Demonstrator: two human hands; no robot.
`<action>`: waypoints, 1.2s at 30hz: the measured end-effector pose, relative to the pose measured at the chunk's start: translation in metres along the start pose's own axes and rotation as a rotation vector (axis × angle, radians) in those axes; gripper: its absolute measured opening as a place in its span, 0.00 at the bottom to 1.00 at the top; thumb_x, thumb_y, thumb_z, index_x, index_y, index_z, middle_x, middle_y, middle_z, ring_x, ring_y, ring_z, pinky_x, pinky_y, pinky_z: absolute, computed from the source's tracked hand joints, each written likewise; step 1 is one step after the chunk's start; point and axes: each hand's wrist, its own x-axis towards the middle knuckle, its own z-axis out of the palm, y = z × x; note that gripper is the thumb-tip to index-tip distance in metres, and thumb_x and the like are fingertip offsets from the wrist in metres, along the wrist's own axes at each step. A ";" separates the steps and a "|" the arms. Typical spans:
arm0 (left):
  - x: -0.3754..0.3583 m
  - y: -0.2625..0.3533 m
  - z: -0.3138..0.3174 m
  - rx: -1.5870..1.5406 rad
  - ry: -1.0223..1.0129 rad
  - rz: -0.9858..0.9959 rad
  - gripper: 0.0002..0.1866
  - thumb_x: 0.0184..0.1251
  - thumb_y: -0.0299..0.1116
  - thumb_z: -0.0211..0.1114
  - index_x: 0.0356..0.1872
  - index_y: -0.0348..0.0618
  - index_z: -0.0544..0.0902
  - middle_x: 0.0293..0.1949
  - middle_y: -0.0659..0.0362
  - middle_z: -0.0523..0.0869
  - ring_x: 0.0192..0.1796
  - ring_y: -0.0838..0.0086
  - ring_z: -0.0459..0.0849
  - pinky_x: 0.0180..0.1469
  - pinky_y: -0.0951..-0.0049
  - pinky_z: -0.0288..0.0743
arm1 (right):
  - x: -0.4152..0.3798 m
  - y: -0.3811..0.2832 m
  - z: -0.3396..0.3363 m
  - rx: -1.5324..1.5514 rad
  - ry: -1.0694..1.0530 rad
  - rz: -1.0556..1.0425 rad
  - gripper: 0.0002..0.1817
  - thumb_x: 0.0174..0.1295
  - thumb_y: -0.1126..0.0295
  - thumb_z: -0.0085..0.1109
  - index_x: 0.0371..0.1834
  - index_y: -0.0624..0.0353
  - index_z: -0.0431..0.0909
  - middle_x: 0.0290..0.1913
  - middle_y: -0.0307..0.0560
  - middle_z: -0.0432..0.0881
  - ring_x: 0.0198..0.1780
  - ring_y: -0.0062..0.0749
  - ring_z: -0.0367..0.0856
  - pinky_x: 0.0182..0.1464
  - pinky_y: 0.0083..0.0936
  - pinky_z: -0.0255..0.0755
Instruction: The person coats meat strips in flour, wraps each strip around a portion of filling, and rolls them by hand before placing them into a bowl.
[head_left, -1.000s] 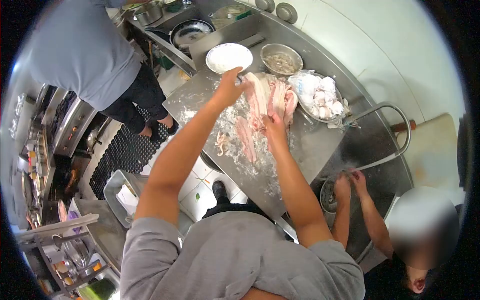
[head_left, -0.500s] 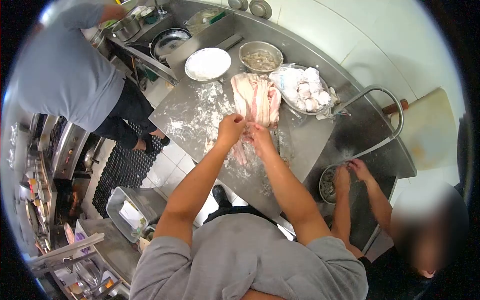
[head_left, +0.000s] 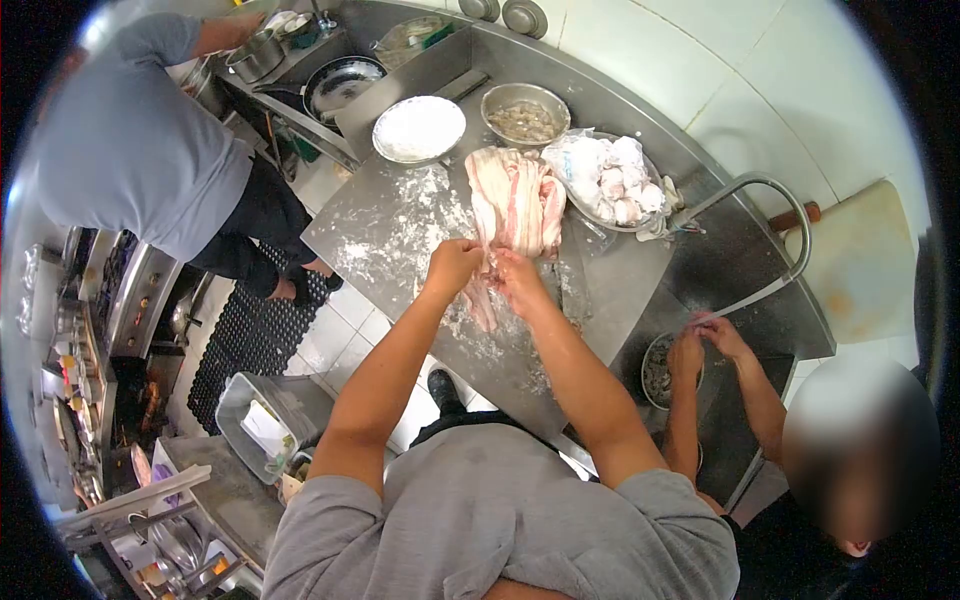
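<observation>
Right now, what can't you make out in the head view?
All in the head view:
- Whether the left hand and right hand grip anything: their own fingers hide it.
- Upper end of the loose meat strip: covered by those hands.
- Part of the sink bowl: behind a co-worker's hand.
- Pieces in the metal bowl: too small to name.
- Head of the blue-grey-shirted co-worker: mostly lost at the dark lens edge.
</observation>
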 end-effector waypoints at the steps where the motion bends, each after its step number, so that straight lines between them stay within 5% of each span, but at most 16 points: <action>1: 0.000 0.000 -0.001 0.017 -0.021 -0.007 0.15 0.56 0.37 0.62 0.36 0.35 0.84 0.25 0.56 0.84 0.27 0.74 0.80 0.33 0.74 0.72 | -0.001 -0.001 0.000 0.003 -0.012 0.006 0.11 0.67 0.67 0.46 0.44 0.58 0.75 0.37 0.39 0.80 0.35 0.22 0.78 0.35 0.21 0.72; 7: 0.009 -0.002 -0.008 0.098 0.071 -0.012 0.11 0.55 0.35 0.60 0.27 0.35 0.82 0.22 0.52 0.83 0.25 0.71 0.82 0.30 0.70 0.74 | -0.006 -0.010 0.008 0.071 -0.029 -0.024 0.12 0.67 0.64 0.44 0.47 0.58 0.72 0.42 0.42 0.79 0.40 0.27 0.78 0.39 0.25 0.73; 12: 0.017 -0.010 -0.032 -0.364 0.090 -0.220 0.13 0.56 0.36 0.60 0.32 0.34 0.81 0.25 0.56 0.82 0.26 0.74 0.81 0.28 0.73 0.76 | 0.000 -0.026 0.015 0.436 0.030 -0.071 0.15 0.65 0.61 0.47 0.49 0.59 0.71 0.45 0.46 0.79 0.40 0.30 0.79 0.38 0.26 0.74; 17: 0.000 0.008 -0.035 -0.365 0.107 -0.166 0.11 0.57 0.33 0.60 0.36 0.36 0.81 0.28 0.58 0.83 0.28 0.72 0.81 0.30 0.72 0.76 | -0.004 -0.047 0.035 -0.076 0.044 0.004 0.15 0.65 0.58 0.50 0.44 0.59 0.73 0.39 0.44 0.79 0.38 0.26 0.78 0.36 0.26 0.76; 22: 0.004 -0.012 -0.024 0.023 0.028 0.062 0.13 0.57 0.33 0.61 0.40 0.36 0.78 0.31 0.56 0.82 0.33 0.75 0.79 0.37 0.72 0.73 | 0.026 -0.013 0.028 -0.529 0.036 -0.094 0.11 0.61 0.64 0.56 0.32 0.62 0.75 0.26 0.39 0.76 0.27 0.21 0.74 0.29 0.21 0.71; 27: 0.009 -0.012 -0.031 -0.102 0.089 0.005 0.11 0.52 0.27 0.61 0.37 0.34 0.79 0.31 0.53 0.83 0.31 0.71 0.81 0.35 0.71 0.74 | 0.019 -0.035 0.034 -0.045 -0.074 0.011 0.07 0.64 0.70 0.49 0.38 0.62 0.74 0.34 0.42 0.77 0.32 0.26 0.77 0.39 0.24 0.76; 30: 0.017 0.006 -0.045 -0.483 0.121 -0.115 0.10 0.56 0.25 0.57 0.38 0.31 0.77 0.30 0.52 0.82 0.30 0.73 0.81 0.31 0.75 0.75 | 0.013 -0.059 0.050 0.181 -0.103 -0.044 0.09 0.64 0.71 0.48 0.44 0.62 0.73 0.37 0.43 0.79 0.37 0.28 0.78 0.41 0.28 0.76; 33: 0.027 0.002 -0.067 -0.664 0.106 -0.142 0.11 0.59 0.26 0.56 0.42 0.30 0.74 0.29 0.53 0.82 0.27 0.73 0.81 0.27 0.79 0.75 | 0.042 -0.065 0.017 0.385 -0.573 -0.003 0.12 0.64 0.66 0.51 0.49 0.56 0.73 0.43 0.41 0.80 0.42 0.27 0.79 0.43 0.27 0.73; 34: 0.025 -0.002 -0.081 -0.625 0.115 -0.137 0.12 0.60 0.27 0.55 0.42 0.30 0.74 0.29 0.53 0.82 0.27 0.73 0.81 0.26 0.79 0.75 | 0.035 -0.081 0.022 0.314 -0.345 0.012 0.13 0.63 0.65 0.50 0.48 0.55 0.73 0.44 0.42 0.80 0.44 0.28 0.78 0.43 0.28 0.72; 36: 0.026 -0.013 -0.105 -0.499 0.140 -0.134 0.12 0.63 0.30 0.55 0.44 0.32 0.74 0.28 0.54 0.83 0.24 0.73 0.81 0.21 0.78 0.71 | 0.016 -0.118 0.029 0.265 -0.235 -0.032 0.12 0.63 0.64 0.50 0.47 0.56 0.73 0.41 0.43 0.80 0.41 0.30 0.78 0.42 0.30 0.73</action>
